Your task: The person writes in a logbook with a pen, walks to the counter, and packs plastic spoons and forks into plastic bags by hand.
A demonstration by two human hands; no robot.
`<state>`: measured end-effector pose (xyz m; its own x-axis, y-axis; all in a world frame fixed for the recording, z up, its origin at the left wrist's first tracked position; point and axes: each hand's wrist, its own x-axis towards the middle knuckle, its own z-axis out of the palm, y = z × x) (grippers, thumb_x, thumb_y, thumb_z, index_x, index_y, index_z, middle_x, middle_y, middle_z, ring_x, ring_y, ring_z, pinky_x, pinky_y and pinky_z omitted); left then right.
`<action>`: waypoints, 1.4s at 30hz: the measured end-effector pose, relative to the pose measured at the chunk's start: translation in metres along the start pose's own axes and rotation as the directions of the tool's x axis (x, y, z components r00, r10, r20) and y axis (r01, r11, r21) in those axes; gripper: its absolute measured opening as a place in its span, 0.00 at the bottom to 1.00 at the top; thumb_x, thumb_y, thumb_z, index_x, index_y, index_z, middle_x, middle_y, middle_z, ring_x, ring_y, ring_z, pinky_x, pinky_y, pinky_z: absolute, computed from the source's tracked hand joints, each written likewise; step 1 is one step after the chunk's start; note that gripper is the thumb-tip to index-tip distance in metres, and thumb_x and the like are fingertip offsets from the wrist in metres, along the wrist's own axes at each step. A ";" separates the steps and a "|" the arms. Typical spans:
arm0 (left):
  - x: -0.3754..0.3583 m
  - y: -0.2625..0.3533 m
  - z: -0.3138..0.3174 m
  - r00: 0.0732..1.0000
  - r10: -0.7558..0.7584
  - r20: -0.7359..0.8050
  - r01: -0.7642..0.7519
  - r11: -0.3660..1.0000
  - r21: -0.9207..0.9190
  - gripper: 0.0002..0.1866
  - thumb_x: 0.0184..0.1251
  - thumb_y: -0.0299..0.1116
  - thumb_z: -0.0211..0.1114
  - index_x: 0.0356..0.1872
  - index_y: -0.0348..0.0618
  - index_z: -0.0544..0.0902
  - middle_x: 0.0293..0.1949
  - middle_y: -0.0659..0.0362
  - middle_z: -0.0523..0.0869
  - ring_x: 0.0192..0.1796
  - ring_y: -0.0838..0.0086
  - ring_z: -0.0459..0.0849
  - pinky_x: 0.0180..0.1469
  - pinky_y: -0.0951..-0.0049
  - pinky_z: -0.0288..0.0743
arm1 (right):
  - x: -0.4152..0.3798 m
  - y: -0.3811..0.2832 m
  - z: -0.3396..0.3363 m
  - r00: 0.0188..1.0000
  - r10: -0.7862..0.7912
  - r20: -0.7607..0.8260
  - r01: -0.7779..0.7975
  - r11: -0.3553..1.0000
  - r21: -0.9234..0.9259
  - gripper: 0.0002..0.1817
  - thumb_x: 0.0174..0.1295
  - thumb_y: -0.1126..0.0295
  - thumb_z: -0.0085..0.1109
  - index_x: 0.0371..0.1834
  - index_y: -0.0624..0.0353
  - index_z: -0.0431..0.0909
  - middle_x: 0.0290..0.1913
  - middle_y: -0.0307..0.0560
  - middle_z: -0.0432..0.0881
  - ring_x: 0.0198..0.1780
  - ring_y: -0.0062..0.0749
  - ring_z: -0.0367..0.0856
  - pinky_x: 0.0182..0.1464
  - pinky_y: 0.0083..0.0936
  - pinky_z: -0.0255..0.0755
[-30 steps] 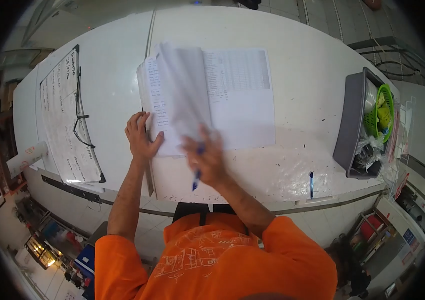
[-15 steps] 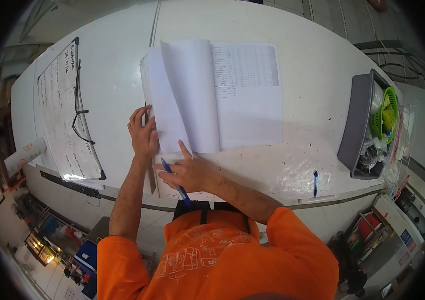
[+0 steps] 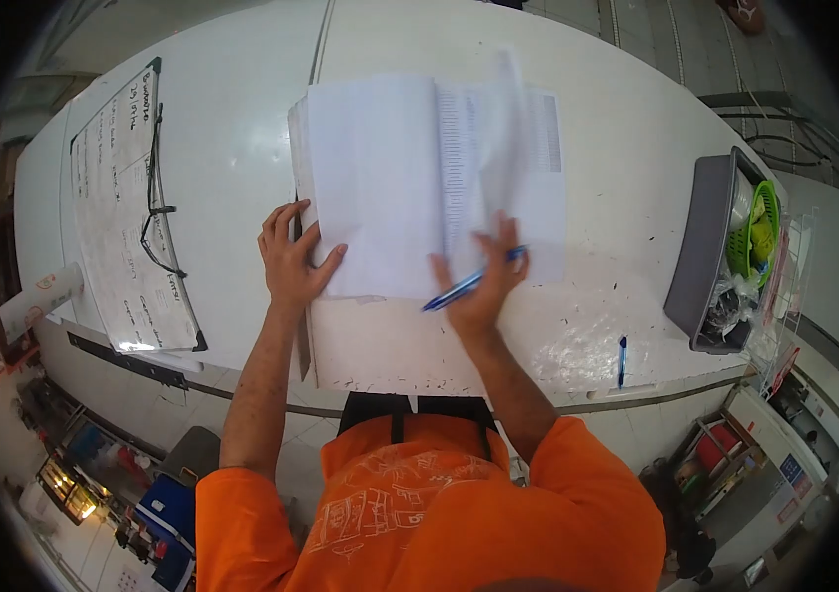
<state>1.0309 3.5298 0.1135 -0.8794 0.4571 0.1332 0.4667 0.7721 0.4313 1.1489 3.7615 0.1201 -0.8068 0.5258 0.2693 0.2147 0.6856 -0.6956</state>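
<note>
Page-turning step, by the look of it. Left hand (image 3: pixel 293 259) spread flat, pinning the left page of the open book (image 3: pixel 390 187) at 12 o'clock on the white table (image 3: pixel 617 158). Right hand (image 3: pixel 478 286) at the book's lower edge, 1 o'clock from the orange shirt, gripping a blue pen (image 3: pixel 469 284) between fingers and lifting a blurred loose page (image 3: pixel 503 148). Next move likely calls for laying that page flat, keeping the left palm down. Second pen (image 3: pixel 621 358) at 4 o'clock, grey bin (image 3: pixel 700 257) at 3, clipboard (image 3: pixel 128 207) at 9.
</note>
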 end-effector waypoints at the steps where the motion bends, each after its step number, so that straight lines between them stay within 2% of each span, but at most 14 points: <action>1: -0.001 0.000 0.000 1.000 -0.004 -0.002 0.004 1.000 -0.005 0.20 0.48 0.42 0.74 0.42 0.44 0.88 0.63 0.53 0.74 0.67 0.53 0.65 0.64 0.52 0.59 | 0.003 0.012 -0.006 1.000 0.017 -0.003 -0.017 0.997 -0.069 0.31 0.49 0.56 0.76 0.54 0.54 0.74 0.71 0.54 0.67 0.76 0.58 0.55 0.68 0.68 0.33; 3: -0.002 -0.003 0.001 1.000 -0.009 -0.013 0.009 1.000 0.001 0.20 0.49 0.44 0.74 0.41 0.44 0.88 0.62 0.54 0.76 0.67 0.55 0.65 0.64 0.54 0.58 | 0.011 0.025 -0.019 0.999 0.053 -0.012 -0.054 0.977 -0.209 0.34 0.49 0.56 0.77 0.56 0.56 0.72 0.72 0.56 0.66 0.76 0.58 0.54 0.68 0.68 0.34; 6: -0.002 -0.005 0.002 1.000 -0.014 -0.013 0.014 1.000 0.006 0.20 0.49 0.46 0.74 0.40 0.44 0.88 0.61 0.55 0.76 0.66 0.56 0.66 0.65 0.55 0.58 | 0.003 0.037 -0.029 0.993 0.111 -0.042 -0.119 0.952 -0.283 0.33 0.48 0.56 0.77 0.56 0.54 0.73 0.71 0.56 0.66 0.76 0.57 0.54 0.69 0.68 0.32; 7: -0.002 -0.004 0.002 1.000 -0.016 -0.009 0.016 1.000 0.007 0.20 0.49 0.46 0.74 0.40 0.44 0.88 0.61 0.55 0.76 0.66 0.56 0.66 0.65 0.55 0.58 | -0.001 0.044 -0.032 0.997 0.041 -0.068 -0.061 0.939 -0.337 0.31 0.52 0.54 0.73 0.56 0.53 0.74 0.71 0.49 0.68 0.76 0.57 0.54 0.67 0.72 0.32; 10: -0.002 -0.004 0.002 1.000 -0.008 -0.016 0.008 1.000 0.015 0.20 0.49 0.46 0.74 0.40 0.45 0.88 0.61 0.55 0.77 0.67 0.56 0.65 0.65 0.55 0.58 | -0.003 0.049 -0.039 0.991 0.120 0.050 -0.082 0.874 -0.479 0.27 0.54 0.53 0.71 0.55 0.52 0.76 0.68 0.43 0.73 0.75 0.54 0.56 0.67 0.74 0.31; 13: -0.001 -0.004 0.002 1.000 -0.007 -0.022 0.007 1.000 0.004 0.20 0.49 0.46 0.74 0.40 0.45 0.88 0.61 0.55 0.77 0.67 0.56 0.65 0.65 0.55 0.58 | 0.000 0.056 -0.045 0.981 0.171 0.093 -0.094 0.834 -0.544 0.22 0.58 0.55 0.68 0.52 0.52 0.79 0.65 0.37 0.76 0.74 0.52 0.58 0.67 0.74 0.31; 19: -0.003 -0.005 0.002 1.000 -0.005 -0.019 0.006 1.000 0.003 0.19 0.49 0.45 0.74 0.40 0.44 0.88 0.61 0.55 0.77 0.67 0.56 0.66 0.65 0.55 0.58 | -0.002 0.080 -0.037 0.999 0.047 -0.003 -0.043 0.890 -0.453 0.15 0.63 0.59 0.64 0.49 0.53 0.80 0.62 0.34 0.79 0.72 0.50 0.61 0.70 0.68 0.35; 22: -0.002 -0.004 0.003 0.999 0.000 -0.033 0.000 1.000 -0.005 0.19 0.49 0.45 0.74 0.39 0.43 0.88 0.61 0.55 0.77 0.67 0.56 0.66 0.65 0.55 0.59 | -0.001 0.079 -0.039 0.998 0.059 0.013 -0.046 0.878 -0.476 0.15 0.64 0.59 0.64 0.48 0.54 0.81 0.63 0.35 0.78 0.72 0.49 0.62 0.70 0.67 0.37; 25: -0.003 -0.004 0.003 0.999 -0.002 -0.036 0.002 1.000 -0.012 0.19 0.49 0.45 0.75 0.39 0.43 0.88 0.61 0.55 0.77 0.67 0.57 0.66 0.65 0.55 0.59 | -0.004 0.079 -0.040 0.996 0.080 0.032 -0.054 0.866 -0.497 0.20 0.63 0.56 0.64 0.53 0.55 0.79 0.66 0.39 0.76 0.73 0.50 0.60 0.70 0.68 0.35; 28: -0.005 -0.006 0.006 0.999 -0.001 -0.047 0.000 1.000 -0.012 0.19 0.50 0.45 0.75 0.39 0.43 0.88 0.62 0.55 0.77 0.67 0.57 0.66 0.65 0.55 0.59 | -0.005 0.076 -0.038 0.983 0.149 -0.110 -0.183 0.865 -0.467 0.30 0.63 0.51 0.64 0.63 0.56 0.73 0.67 0.46 0.75 0.75 0.52 0.57 0.71 0.69 0.32; 31: -0.005 -0.004 0.005 0.998 0.006 -0.061 -0.007 1.000 -0.017 0.20 0.49 0.45 0.75 0.39 0.43 0.88 0.62 0.56 0.77 0.67 0.57 0.66 0.65 0.55 0.59 | -0.008 0.084 -0.037 0.987 0.139 -0.077 -0.158 0.828 -0.538 0.38 0.62 0.48 0.64 0.70 0.56 0.65 0.67 0.52 0.74 0.77 0.53 0.54 0.71 0.70 0.28; 37: -0.008 -0.006 0.008 0.997 0.000 -0.074 -0.001 1.000 -0.016 0.20 0.50 0.46 0.75 0.40 0.43 0.88 0.62 0.57 0.77 0.67 0.58 0.66 0.65 0.56 0.59 | -0.008 0.086 -0.037 0.987 0.149 -0.057 -0.157 0.838 -0.522 0.38 0.62 0.49 0.64 0.70 0.58 0.66 0.66 0.53 0.74 0.77 0.52 0.55 0.72 0.70 0.26; 42: -0.009 -0.006 0.008 0.998 -0.004 -0.069 0.005 1.000 0.003 0.20 0.51 0.47 0.74 0.40 0.44 0.88 0.62 0.57 0.77 0.67 0.58 0.66 0.65 0.56 0.59 | -0.011 0.091 -0.037 0.997 0.073 -0.017 -0.072 0.876 -0.477 0.34 0.64 0.52 0.63 0.69 0.58 0.67 0.66 0.54 0.75 0.76 0.53 0.57 0.72 0.69 0.26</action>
<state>1.0373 3.5247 0.1023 -0.8858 0.4222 0.1929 0.4631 0.7756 0.4290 1.1978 3.8362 0.0783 -0.7793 0.5831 0.2296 0.5090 0.8027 -0.3109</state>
